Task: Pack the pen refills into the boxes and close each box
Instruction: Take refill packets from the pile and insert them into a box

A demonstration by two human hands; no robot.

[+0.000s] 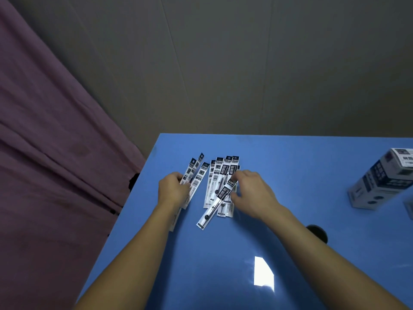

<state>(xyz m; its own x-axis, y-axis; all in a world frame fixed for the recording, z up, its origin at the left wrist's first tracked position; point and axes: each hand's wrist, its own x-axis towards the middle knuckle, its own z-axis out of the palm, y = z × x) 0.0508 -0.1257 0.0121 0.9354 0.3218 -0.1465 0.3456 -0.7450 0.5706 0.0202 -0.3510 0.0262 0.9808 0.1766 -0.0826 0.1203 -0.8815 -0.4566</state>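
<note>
On the blue tabletop (290, 175), left of the boxes (380, 182), light, slippery refill packets (220, 182) are gathered: several gripped by the left hand (172, 189), one apparently pinched at its stiffer header by the right hand (252, 191).

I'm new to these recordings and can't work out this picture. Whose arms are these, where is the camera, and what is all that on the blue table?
There is no machine here: the two bare arms belong to a person, and the single camera sits on that person's head, looking forward and down. The left hand grips a small bunch of long, narrow black-and-white refill packets. The right hand pinches one more packet that lies slanted over a loose pile of the same packets on the glossy blue table. At the right edge lies a white and dark blue cardboard box. A purple curtain hangs on the left.
</note>
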